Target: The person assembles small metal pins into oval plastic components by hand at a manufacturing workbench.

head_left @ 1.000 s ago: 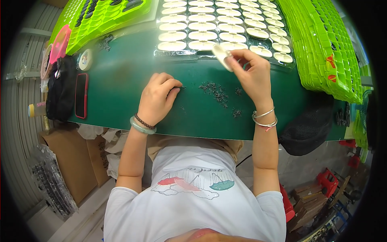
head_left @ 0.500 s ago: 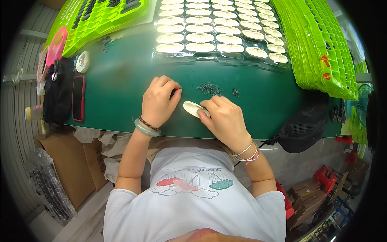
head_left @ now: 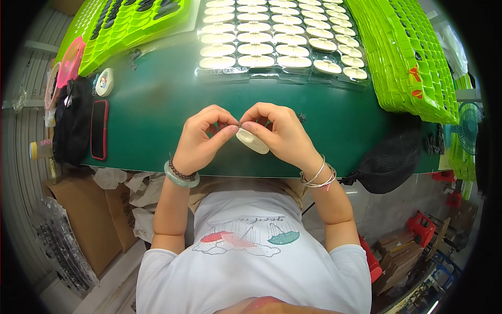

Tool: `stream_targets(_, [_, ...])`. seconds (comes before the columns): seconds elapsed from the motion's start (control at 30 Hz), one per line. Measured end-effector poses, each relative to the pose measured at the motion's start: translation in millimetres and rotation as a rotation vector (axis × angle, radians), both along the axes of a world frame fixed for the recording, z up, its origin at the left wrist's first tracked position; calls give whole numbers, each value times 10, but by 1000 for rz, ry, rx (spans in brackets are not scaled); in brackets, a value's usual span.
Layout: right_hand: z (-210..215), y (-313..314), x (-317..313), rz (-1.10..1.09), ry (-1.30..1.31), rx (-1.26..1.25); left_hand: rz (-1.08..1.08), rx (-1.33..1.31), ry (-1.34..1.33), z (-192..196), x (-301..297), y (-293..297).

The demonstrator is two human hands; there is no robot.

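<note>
Holding a small cream oval piece (head_left: 252, 141) in the middle of the frame, the right hand (head_left: 280, 133) is curled around it. The left hand (head_left: 203, 138) pinches at its top edge, fingertips touching. Both hands sit over the green tabletop (head_left: 151, 112). Farther up lies a clear tray (head_left: 272, 44) of the same oval pieces. Green racks (head_left: 413, 57) fill the upper right.

bright even light | soft shadows | sharp centre | fisheye-bent, dark-vignetted rim
</note>
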State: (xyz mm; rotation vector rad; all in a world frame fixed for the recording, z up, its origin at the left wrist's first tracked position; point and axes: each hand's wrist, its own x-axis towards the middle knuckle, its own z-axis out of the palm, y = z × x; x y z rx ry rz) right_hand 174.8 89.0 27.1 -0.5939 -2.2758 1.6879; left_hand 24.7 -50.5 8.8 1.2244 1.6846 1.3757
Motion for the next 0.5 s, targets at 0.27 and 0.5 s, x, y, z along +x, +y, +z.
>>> stream_targets(0.27, [-45, 7, 0, 61, 85, -314, -151, -112, -797, -21, -68, -25])
stream_targets(0.5, [-54, -110, -25, -2, 187, 47, -163, -142, -992, -17, -53, -27])
